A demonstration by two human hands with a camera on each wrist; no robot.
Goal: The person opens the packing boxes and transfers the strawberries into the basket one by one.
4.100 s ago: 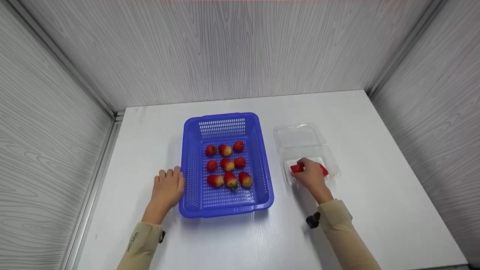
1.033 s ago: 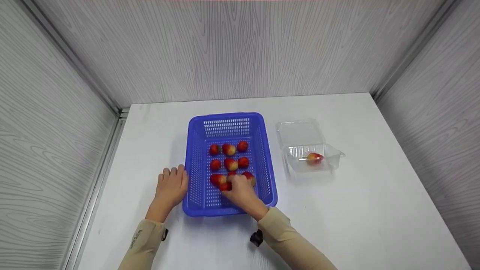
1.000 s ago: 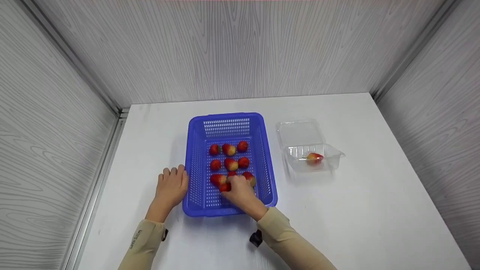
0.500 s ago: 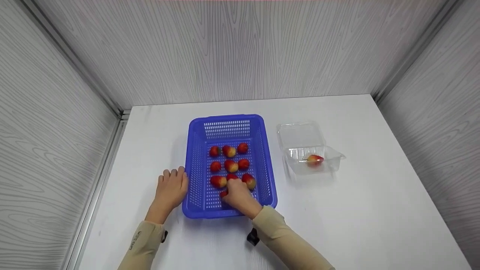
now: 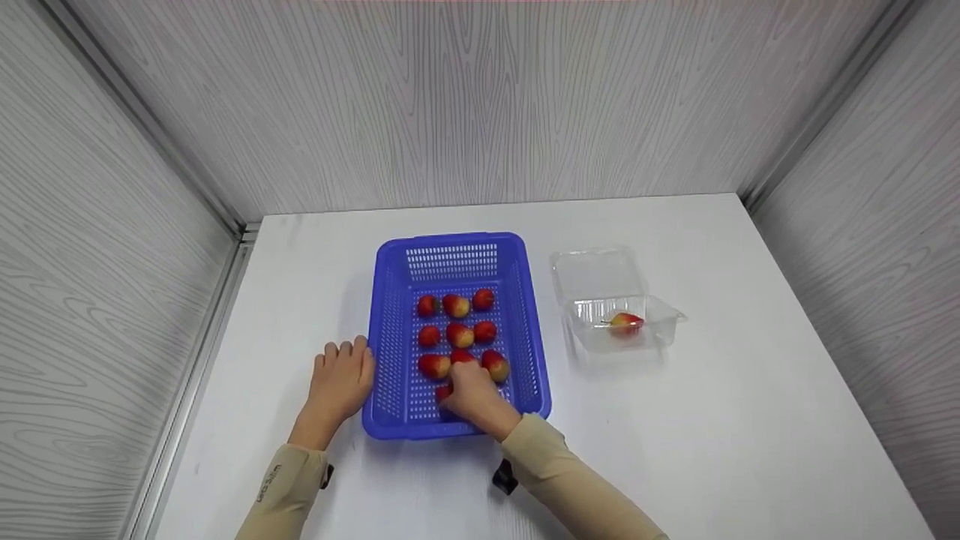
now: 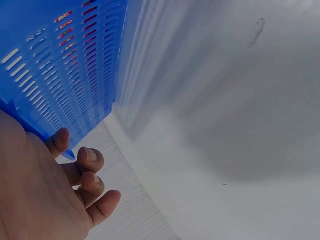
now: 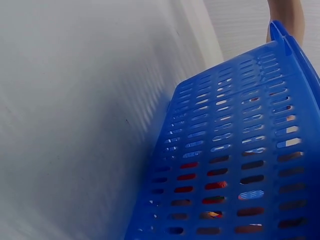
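Strawberries, basket and clamshell

A blue slotted basket [image 5: 390,337] stands on the white table, holding red-and-yellow strawberries [image 5: 460,334] in rows. One red strawberry [image 5: 444,392] lies nearer the front wall, partly hidden under the right hand [image 5: 471,397]. Right of the basket, apart from it, an open clear clamshell [image 5: 600,277] holds a single strawberry [image 5: 626,323]

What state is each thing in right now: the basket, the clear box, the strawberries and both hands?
Blue basket: upright on the table, strawberries inside.
Clear box: lid open, one strawberry inside.
Loose strawberries: lying on the basket floor in rows.
Right hand: inside the basket, fingers curled on a strawberry at the near end.
Left hand: flat on the table, fingers against the basket's left wall.
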